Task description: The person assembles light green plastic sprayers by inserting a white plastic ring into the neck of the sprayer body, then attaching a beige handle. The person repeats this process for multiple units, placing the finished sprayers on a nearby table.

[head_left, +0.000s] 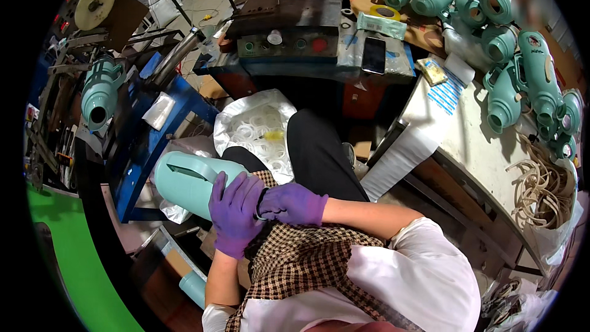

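Observation:
A light green jug body (184, 178) with a side handle lies tilted across my lap, its closed end toward the left. Wrapped round its right end is my left hand (236, 212) in a purple glove. My right hand (294, 205), gloved the same, is closed against the jug's mouth end, its fingers curled in at the rim. Whatever those fingers pinch is hidden. Beyond my knees a white plastic bag (246, 107) holds many pale translucent rings.
At the right, a table (464, 141) carries several green jug bodies (504, 95) and a bag of beige strips (541, 190). Ahead stands a machine bench with a button panel (289, 46) and a phone (373, 55). Another jug (101, 95) sits on a left-hand fixture. A blurred person is at upper right.

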### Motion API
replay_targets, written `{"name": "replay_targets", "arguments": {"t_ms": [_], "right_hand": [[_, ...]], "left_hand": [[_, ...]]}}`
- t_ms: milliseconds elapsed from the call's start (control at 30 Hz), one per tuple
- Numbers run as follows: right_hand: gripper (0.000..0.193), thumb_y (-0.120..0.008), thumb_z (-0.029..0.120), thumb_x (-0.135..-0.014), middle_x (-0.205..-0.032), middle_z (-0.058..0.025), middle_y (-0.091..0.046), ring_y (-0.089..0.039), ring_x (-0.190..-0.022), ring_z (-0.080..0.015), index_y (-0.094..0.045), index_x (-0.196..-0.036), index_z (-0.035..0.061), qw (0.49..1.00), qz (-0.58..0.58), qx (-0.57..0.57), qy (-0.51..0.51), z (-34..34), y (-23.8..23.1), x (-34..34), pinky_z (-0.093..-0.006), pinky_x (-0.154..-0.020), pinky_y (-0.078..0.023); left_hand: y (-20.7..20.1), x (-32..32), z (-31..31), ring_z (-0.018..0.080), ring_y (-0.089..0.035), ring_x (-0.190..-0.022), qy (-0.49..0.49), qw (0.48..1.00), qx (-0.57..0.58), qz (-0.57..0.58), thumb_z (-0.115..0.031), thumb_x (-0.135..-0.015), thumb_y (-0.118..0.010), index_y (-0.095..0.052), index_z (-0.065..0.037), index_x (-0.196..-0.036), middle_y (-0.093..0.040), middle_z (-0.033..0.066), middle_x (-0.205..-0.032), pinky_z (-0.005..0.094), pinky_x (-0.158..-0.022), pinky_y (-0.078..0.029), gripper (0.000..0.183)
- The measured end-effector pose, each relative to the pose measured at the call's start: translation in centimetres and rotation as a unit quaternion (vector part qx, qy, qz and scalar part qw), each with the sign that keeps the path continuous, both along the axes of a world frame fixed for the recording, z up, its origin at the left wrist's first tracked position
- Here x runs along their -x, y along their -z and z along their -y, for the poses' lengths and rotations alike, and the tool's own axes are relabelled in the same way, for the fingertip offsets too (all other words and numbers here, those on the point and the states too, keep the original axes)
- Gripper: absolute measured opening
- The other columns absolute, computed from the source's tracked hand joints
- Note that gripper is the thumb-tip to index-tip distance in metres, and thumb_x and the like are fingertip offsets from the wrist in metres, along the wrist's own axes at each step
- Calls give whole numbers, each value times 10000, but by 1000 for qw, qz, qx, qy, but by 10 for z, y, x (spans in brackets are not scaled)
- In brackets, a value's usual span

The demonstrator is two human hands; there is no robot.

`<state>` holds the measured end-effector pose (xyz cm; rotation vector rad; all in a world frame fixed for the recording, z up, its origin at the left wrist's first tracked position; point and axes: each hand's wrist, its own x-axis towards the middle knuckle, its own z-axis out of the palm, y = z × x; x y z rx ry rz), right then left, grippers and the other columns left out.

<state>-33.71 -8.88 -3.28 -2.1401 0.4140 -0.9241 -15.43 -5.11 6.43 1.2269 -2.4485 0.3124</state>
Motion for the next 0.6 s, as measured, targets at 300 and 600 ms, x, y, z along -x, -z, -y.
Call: {"name": "replay_targets", "arguments": {"t_ms": [300,600], "right_hand": [[332,-704,94,-714,-935,-90,-663,-660,-889,-307,-664,-1043,126,993,-31,63,92,3,-15,-28,-441,-764,-527],[238,-636,30,-798,-985,-155,-685,-661,-950,-325,-670,-1034,20,994,32,-58,83,-9,-40,-5,-431,-855,-514]], "left_hand": [[-1,-12,2,262,-616,-1153,-48,997,42,-50,-252,-673,-757,-660,-123,-1129,-683,34,-1170,527,-1115,-372,483],[1,-1,0,277,-619,-1156,-49,998,30,-15,-256,-665,-788,-653,-118,-1155,-683,47,-1179,540,-1142,-340,527]]}}
